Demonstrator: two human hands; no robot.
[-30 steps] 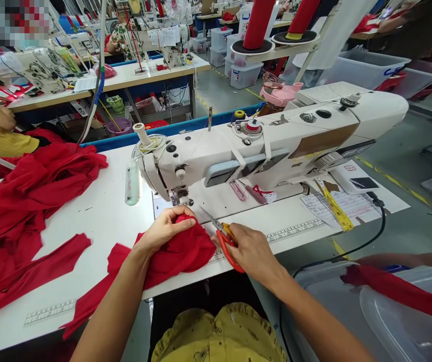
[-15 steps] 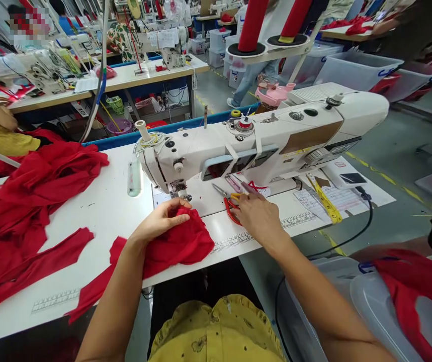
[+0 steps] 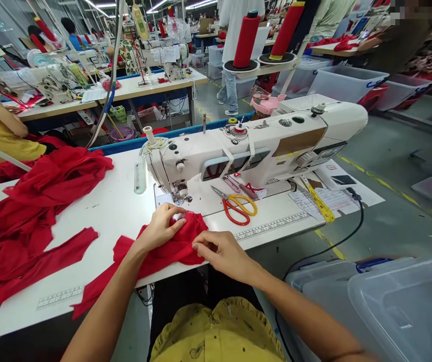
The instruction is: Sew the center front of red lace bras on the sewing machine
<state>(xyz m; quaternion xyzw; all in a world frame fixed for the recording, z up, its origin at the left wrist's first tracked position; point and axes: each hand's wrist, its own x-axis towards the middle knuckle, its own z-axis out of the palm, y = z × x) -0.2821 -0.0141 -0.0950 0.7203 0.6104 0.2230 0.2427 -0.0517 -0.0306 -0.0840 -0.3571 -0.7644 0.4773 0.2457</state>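
Red fabric (image 3: pixel 163 247) lies at the front edge of the white sewing table, below the needle area of a white sewing machine (image 3: pixel 264 141). My left hand (image 3: pixel 163 225) pinches the fabric's upper edge near the presser foot, where a small white patch shows under the fingers. At the fabric's right side is my right hand (image 3: pixel 221 251), its fingers closed on the red cloth. Scissors with red and orange handles (image 3: pixel 234 203) rest on the machine bed, beyond my right hand, touched by neither hand.
A heap of red fabric (image 3: pixel 46 191) covers the table's left side. A yellow tape measure (image 3: pixel 317 199) lies over papers at the right. Clear plastic bins (image 3: pixel 400 296) stand at the lower right. Two red thread cones (image 3: pixel 246 40) rise behind the machine.
My right hand has left the scissors and moved left and toward me onto the red fabric. My left hand still holds the cloth. The camera view has shifted.
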